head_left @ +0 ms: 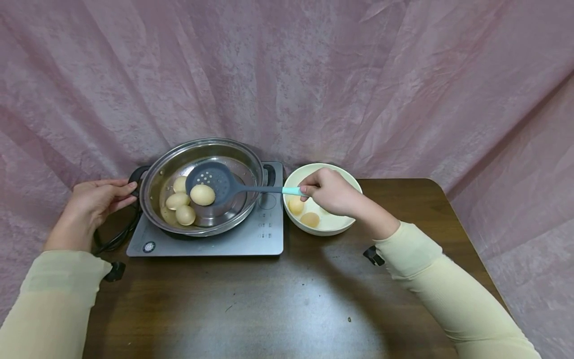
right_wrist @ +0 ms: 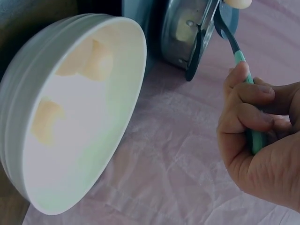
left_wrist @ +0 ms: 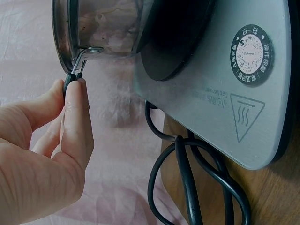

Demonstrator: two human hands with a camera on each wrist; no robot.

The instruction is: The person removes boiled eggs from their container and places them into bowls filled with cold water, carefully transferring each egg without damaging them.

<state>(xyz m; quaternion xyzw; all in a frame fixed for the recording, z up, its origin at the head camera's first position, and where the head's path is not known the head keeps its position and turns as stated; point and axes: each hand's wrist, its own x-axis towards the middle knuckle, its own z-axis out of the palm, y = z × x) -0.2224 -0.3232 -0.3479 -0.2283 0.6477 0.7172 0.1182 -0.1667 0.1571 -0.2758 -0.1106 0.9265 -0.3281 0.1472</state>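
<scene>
My left hand (head_left: 96, 202) pinches the black side handle (left_wrist: 70, 86) of a steel pot (head_left: 215, 231) between thumb and fingers. With my right hand (head_left: 332, 192) I grip the mint-green handle (right_wrist: 255, 138) of a grey slotted skimmer (head_left: 221, 187). One pale brown egg (head_left: 203, 195) rests on the skimmer's head, which overlaps the pot's inside in the head view. To its left, three more eggs (head_left: 177, 201) lie on the pot's bottom. Beneath my right hand stands a white bowl (head_left: 332, 231) with eggs (head_left: 310, 219) in it; the hand partly covers it from above.
The pot sits on a flat silver cooktop (head_left: 202, 248). Its looped black cord (left_wrist: 183, 178) hangs by the left side. A brown wooden table (head_left: 269, 304) carries everything, and a pink curtain (head_left: 314, 85) hangs close behind the pot and bowl.
</scene>
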